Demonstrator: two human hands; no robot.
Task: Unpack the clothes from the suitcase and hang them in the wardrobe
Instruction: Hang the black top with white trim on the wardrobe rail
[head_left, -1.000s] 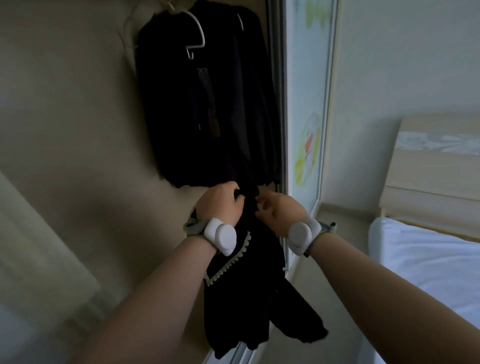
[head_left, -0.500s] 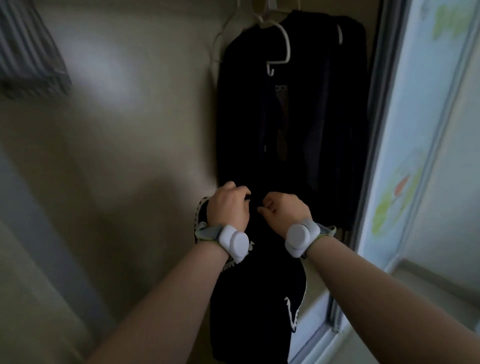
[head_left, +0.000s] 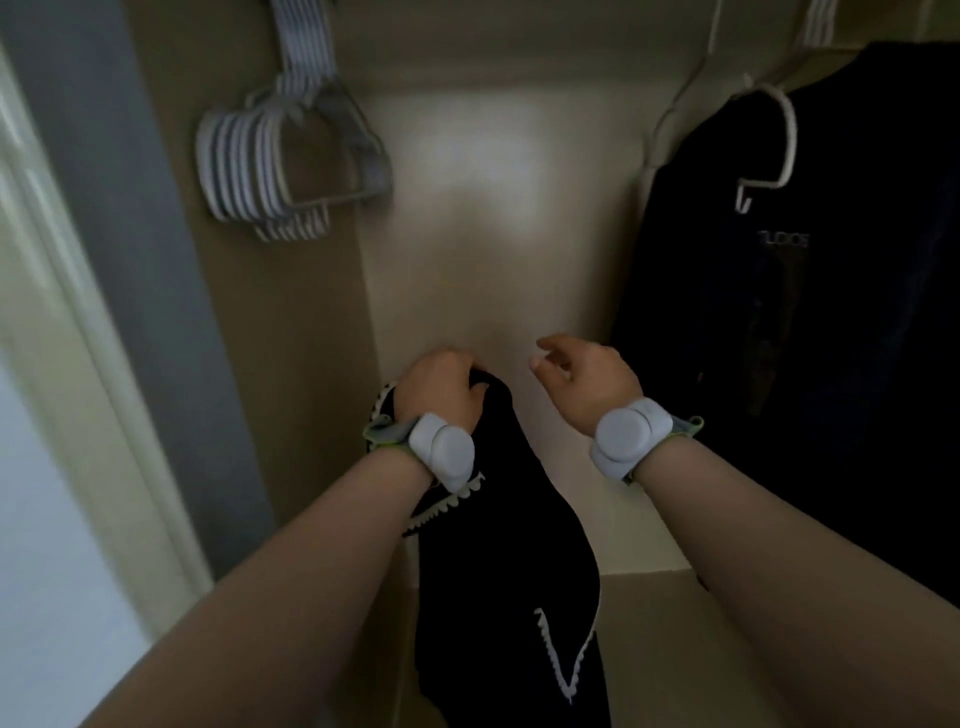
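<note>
My left hand (head_left: 441, 387) grips the top of a black garment with white lace trim (head_left: 504, 561), which hangs down from it inside the wardrobe. To its right, my right hand (head_left: 587, 371) is raised with fingers spread and holds nothing. Several empty white hangers (head_left: 283, 156) hang bunched at the upper left. At the right, dark clothes (head_left: 810, 312) hang on a white hanger (head_left: 776, 135). The suitcase is out of view.
The wardrobe's pale back wall (head_left: 493, 234) fills the middle. Its beige left side panel (head_left: 291, 389) stands beside a grey strip and a white frame (head_left: 104, 364). A ledge (head_left: 644, 587) crosses at the lower right.
The view has swung left, from the hung dark clothes toward the empty hangers. My right hand has let go of the black garment and opened; my left hand still holds it.
</note>
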